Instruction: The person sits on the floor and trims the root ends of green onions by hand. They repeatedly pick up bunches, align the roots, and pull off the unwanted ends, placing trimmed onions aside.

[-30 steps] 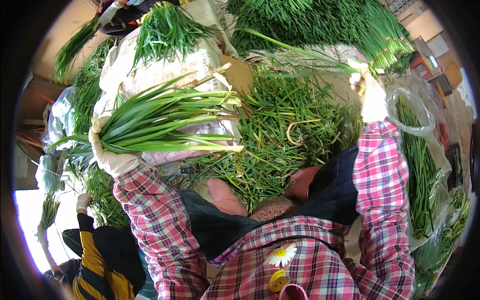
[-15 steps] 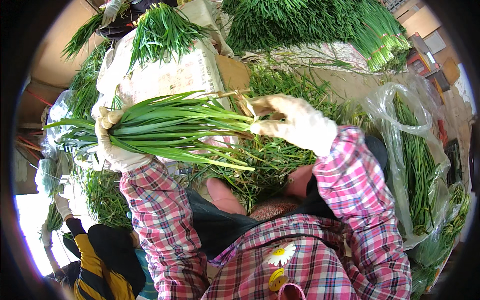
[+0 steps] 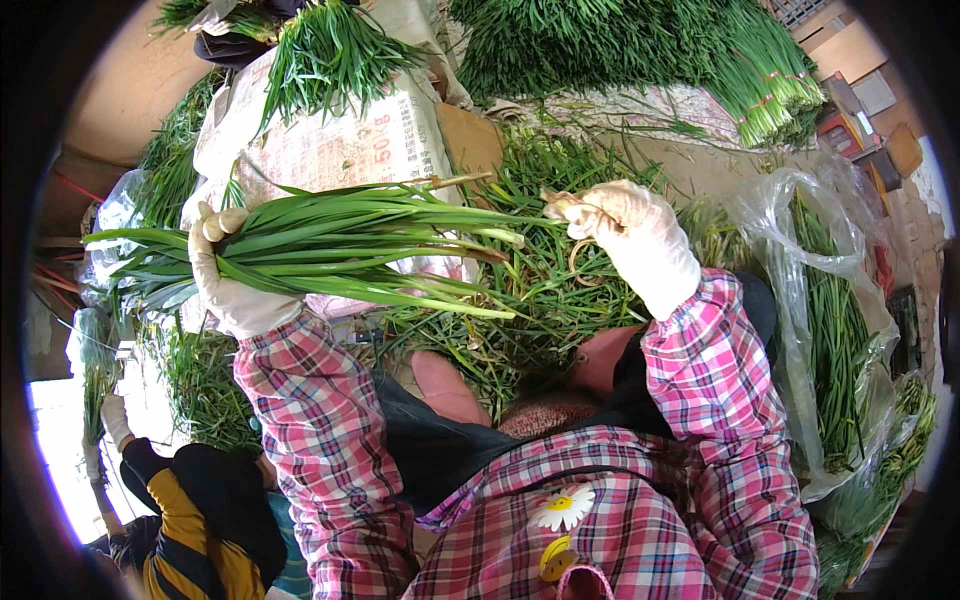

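Garlic chives, judging by their long flat leaves, lie sideways in a loose bunch (image 3: 370, 240), held up in the gloved left hand (image 3: 232, 295). The left fingers curl over the leaves and press them against the palm; dark leaf tips trail out to the left of those fingers, and the paler stem ends fan out unevenly to their right. Just beyond the stem ends is the gloved right hand (image 3: 640, 240). Its fingers are pressed together, it seems on a withered brown scrap (image 3: 556, 203); whether they also touch the thin leaf reaching toward them, I cannot tell.

The step in hand looks like stripping dead or poor pieces from the stems. Any further pull would call for the right fingers to let go of the scrap and pinch a single stem base, with the left fingers snug but not crushing.

Below both sets of fingers spreads a heap of loose leaves (image 3: 530, 325). Behind the bunch lies a white woven sack (image 3: 340, 150), and to the right of the right fingers sits a clear plastic bag (image 3: 765, 215) around more green stalks (image 3: 835, 350).
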